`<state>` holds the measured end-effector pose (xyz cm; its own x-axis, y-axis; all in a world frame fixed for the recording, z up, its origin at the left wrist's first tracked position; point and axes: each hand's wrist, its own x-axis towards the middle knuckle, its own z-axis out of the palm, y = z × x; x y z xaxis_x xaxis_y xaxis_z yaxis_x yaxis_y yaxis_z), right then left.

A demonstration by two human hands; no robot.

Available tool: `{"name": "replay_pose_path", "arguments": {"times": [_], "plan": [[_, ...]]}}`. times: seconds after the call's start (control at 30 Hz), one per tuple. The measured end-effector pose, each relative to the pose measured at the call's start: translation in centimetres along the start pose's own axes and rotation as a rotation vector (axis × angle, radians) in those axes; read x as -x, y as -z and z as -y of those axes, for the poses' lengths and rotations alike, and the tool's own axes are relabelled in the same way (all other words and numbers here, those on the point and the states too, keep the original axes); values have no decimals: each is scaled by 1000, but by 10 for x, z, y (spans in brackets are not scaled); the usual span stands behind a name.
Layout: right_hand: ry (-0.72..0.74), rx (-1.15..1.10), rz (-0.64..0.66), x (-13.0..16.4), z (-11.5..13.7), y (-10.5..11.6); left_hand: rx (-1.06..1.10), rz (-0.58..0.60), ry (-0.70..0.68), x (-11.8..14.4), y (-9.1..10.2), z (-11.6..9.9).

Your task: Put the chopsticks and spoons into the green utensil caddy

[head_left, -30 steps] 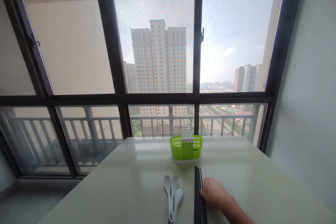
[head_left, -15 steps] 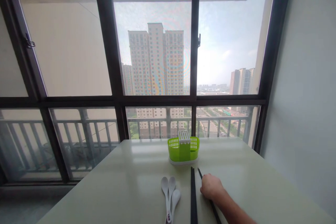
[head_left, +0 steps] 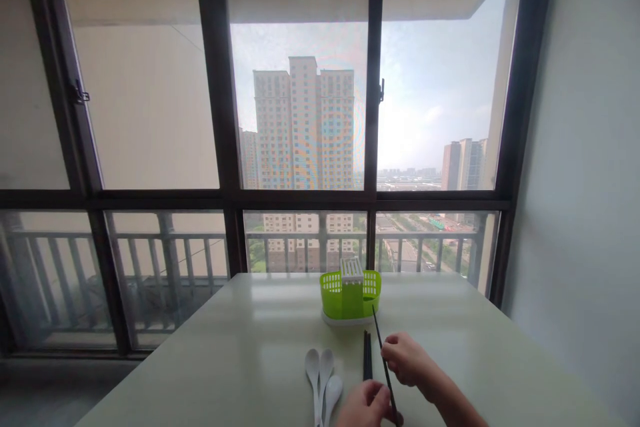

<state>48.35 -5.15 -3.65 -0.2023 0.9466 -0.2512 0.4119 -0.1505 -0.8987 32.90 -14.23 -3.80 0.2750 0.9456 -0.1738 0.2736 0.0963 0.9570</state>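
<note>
Fingers of our right hand (head_left: 407, 360) pinch one black chopstick (head_left: 381, 347), our left hand (head_left: 365, 405) closing on its near end, so that its long axis slants up and away toward the green holder (head_left: 350, 293) just beyond the tip

Head camera looks forward across table (head_left: 240, 360) toward window (head_left: 300, 113).

There are three white spoons (head_left: 323, 383), one green basket (head_left: 350, 293), one lifted black chopstick (head_left: 383, 357), a small bunch of black chopsticks (head_left: 367, 355) too close to count, and two hands.
</note>
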Motion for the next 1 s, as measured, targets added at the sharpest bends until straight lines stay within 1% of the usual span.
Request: {"name": "replay_pose_path", "arguments": {"times": [0.07, 0.1, 0.13, 0.23, 0.3, 0.37, 0.43, 0.57, 0.67, 0.73, 0.8, 0.87, 0.93, 1.0], "plan": [[99, -113, 5, 4, 5, -3, 54, 56, -17, -21, -6, -7], [166, -156, -10, 7, 7, -3, 62, 55, -28, -28, -9, -9], [242, -168, -42, 11, 8, -2, 44, 28, -52, -33, -11, -10], [461, -26, -174, 26, 11, 4, -148, -105, -138, -43, -16, -8], [562, 103, -234, 35, 11, 9, -311, -169, -181, -47, -17, -3], [614, 181, -253, 41, 9, 11, -429, -198, -198, -52, -16, 6], [641, 207, -231, 43, 3, 11, -507, -207, -201, -55, -14, 18], [685, 246, -162, 35, -18, 4, -586, -145, -152, -56, -7, 36], [721, 265, -150, 31, -29, 1, -551, -116, -138, -52, 0, 37], [747, 282, -130, 32, -28, 1, -460, -98, -137, -48, 7, 34], [777, 270, -87, 35, -21, 3, -325, -87, -125, -46, 13, 29], [808, 185, -31, 38, -8, 4, -202, -99, -103, -43, 20, 23], [831, 47, 31, 39, 6, 3, -137, -123, -103, -39, 26, 16], [837, -62, 72, 36, 19, 1, -129, -141, -145, -35, 33, 7]]}}
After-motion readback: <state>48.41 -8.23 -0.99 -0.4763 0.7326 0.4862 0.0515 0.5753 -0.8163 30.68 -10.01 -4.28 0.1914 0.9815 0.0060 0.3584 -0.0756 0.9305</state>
